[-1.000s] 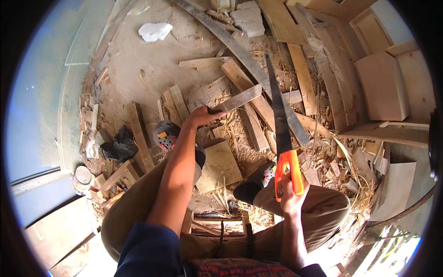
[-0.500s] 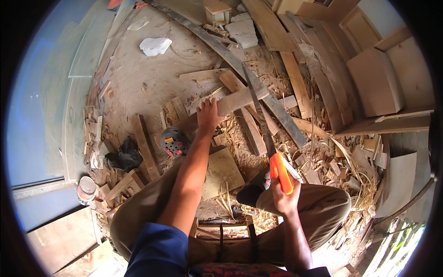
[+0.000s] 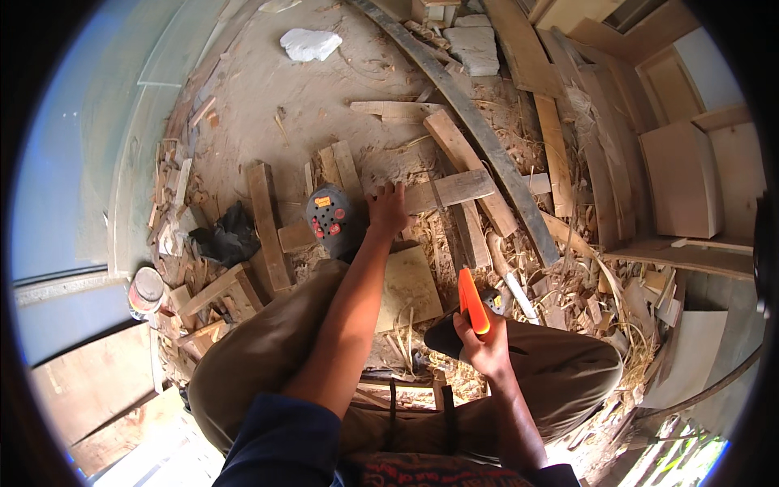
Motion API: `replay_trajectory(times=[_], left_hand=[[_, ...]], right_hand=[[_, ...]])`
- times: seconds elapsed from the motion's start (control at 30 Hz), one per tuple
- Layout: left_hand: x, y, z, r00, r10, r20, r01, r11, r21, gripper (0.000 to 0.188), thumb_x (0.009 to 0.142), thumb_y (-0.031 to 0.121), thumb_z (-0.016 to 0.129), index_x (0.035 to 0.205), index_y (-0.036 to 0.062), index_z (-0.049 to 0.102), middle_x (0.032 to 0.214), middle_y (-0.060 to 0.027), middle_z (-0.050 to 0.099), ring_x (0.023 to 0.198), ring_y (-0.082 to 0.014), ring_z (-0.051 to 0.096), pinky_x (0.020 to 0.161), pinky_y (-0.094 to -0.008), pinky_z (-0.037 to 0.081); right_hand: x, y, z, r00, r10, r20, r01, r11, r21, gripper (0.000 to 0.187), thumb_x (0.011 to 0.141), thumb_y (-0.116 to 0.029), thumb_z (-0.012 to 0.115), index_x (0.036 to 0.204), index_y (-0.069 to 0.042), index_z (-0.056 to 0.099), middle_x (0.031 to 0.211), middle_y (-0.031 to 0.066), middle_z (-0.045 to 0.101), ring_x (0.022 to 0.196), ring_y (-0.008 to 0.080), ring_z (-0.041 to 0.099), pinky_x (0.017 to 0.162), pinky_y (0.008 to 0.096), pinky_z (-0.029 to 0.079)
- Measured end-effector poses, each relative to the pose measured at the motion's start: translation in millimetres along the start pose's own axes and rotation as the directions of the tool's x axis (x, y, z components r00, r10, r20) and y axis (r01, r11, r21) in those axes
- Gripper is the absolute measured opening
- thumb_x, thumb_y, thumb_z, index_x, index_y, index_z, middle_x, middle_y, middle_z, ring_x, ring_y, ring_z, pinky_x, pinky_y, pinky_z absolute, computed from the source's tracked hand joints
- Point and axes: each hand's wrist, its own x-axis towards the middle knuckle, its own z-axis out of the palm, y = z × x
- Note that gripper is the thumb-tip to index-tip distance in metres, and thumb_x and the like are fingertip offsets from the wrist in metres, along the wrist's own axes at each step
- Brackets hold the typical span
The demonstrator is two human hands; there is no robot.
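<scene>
My right hand (image 3: 487, 342) is wrapped round the orange handle of a handsaw (image 3: 473, 302). Its blade hardly shows from here; a thin dark line crosses the plank ahead of the handle. My left hand (image 3: 388, 209) grips a short wooden plank (image 3: 454, 190), its fingers over the far edge. That plank lies across other wood pieces, with its free end pointing right. Close by my left hand is my left foot in a dark clog (image 3: 331, 221) with red and orange charms. A square wooden board (image 3: 407, 286) lies between my legs.
A long dark beam (image 3: 466, 122) runs diagonally just beyond the plank. Wood shavings and offcuts (image 3: 580, 304) cover the ground at right. At left are a black plastic scrap (image 3: 227, 235) and a paint can (image 3: 147, 290). Wooden cabinet pieces (image 3: 682, 183) stand at far right.
The saw's handle has come back and tilted, so its blade, plain across the plank before, is now barely visible. My left hand keeps its hold on the plank. The whole view has shifted slightly.
</scene>
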Motion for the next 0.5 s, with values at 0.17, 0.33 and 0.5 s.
replay_trajectory(times=[0.17,0.33,0.5], left_hand=[[28.5,-30.2,-3.1,0.993,0.000,0.120,0.030,0.969,-0.246,0.072,0.085,0.057,0.064,0.132,0.0029,0.054,0.137,-0.0216,0.054,0.128,-0.0379,0.051,0.108,-0.0593,0.033],[52.3,-15.1,5.8,0.974,-0.220,0.054,0.223,0.894,-0.388,0.067,0.096,0.059,0.041,0.101,0.0004,0.073,0.104,-0.0247,0.070,0.096,-0.0388,0.068,0.101,-0.0522,0.042],[31.7,10.5,3.7,0.904,-0.340,-0.260,0.309,0.938,-0.154,0.060,0.099,0.047,0.040,0.073,0.0062,0.076,0.073,-0.0188,0.071,0.072,-0.0358,0.070,0.088,-0.0480,0.046]], right_hand=[[6.9,3.9,7.2,0.997,0.004,0.083,-0.001,0.999,-0.043,0.031,0.096,-0.028,0.067,0.102,0.001,0.058,0.075,0.0047,0.059,0.070,0.0098,0.053,0.064,0.0299,0.046],[-7.0,47.3,4.9,0.990,0.140,-0.029,-0.130,0.965,0.228,0.039,0.100,-0.038,0.061,0.106,0.001,0.059,0.070,-0.0023,0.055,0.062,0.0044,0.051,0.055,0.0233,0.041],[4.5,23.2,1.9,0.992,0.074,-0.104,-0.061,0.991,0.118,0.036,0.099,-0.034,0.063,0.099,0.002,0.062,0.070,0.0002,0.058,0.062,0.0069,0.052,0.057,0.0246,0.043]])
